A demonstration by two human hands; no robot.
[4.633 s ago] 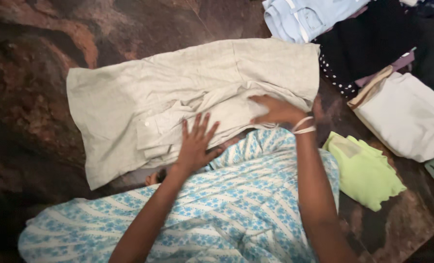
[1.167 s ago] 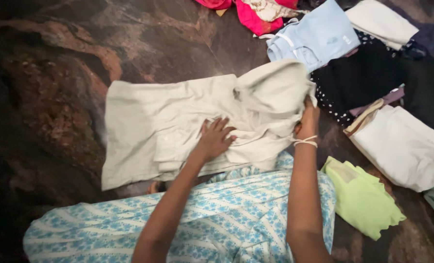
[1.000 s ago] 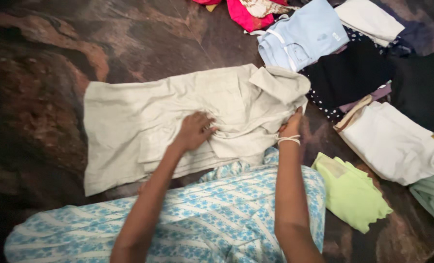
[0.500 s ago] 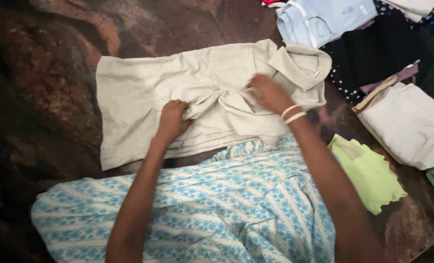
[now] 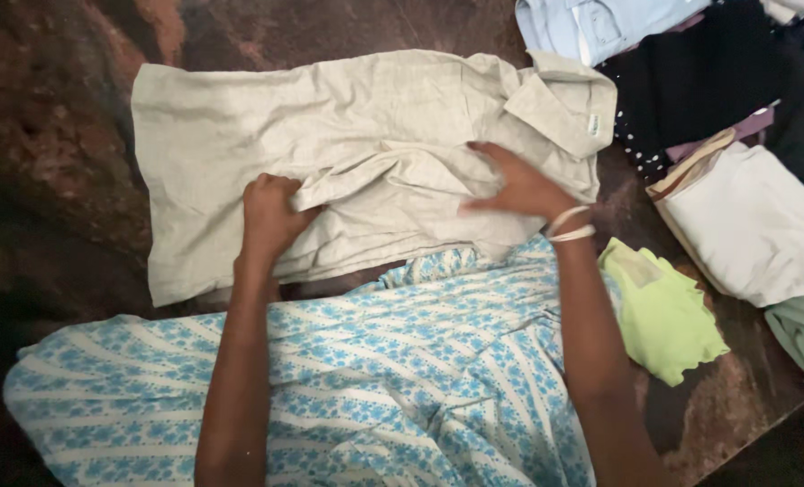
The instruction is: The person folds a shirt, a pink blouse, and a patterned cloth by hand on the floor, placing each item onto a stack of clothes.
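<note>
Shirt [image 5: 366, 153], beige with a collar, lies spread on the dark mottled floor [image 5: 50, 135] directly ahead of the person's knees; its collar end points toward the right edge of the view, its hem toward the left.

Grip state: the left hand [image 5: 269, 215] is curled closed, bunching a fold of the shirt's near side. The right hand [image 5: 519, 185] lies open with fingers spread, pressing flat on the cloth just below the collar; it pins and does not clasp.

Procedure for the fold in hand, as judged from this position:
- Keep the right hand flat as an anchor so the collar end does not drag.
- Draw the gathered fold evenly so its edge runs parallel to the shirt's far edge.
- Smooth the wrinkles between the hands before releasing.

Clearances: the floor to the left of the hem and beyond the far edge shows bare stone. The right side is crowded: a black dotted garment [image 5: 681, 81] lies just beside the collar, with a light blue garment [image 5: 600, 22], a white folded cloth [image 5: 753, 221] and a lime green cloth [image 5: 663, 311] near. The near edge of the shirt meets the blue patterned dress [image 5: 402, 361].
</note>
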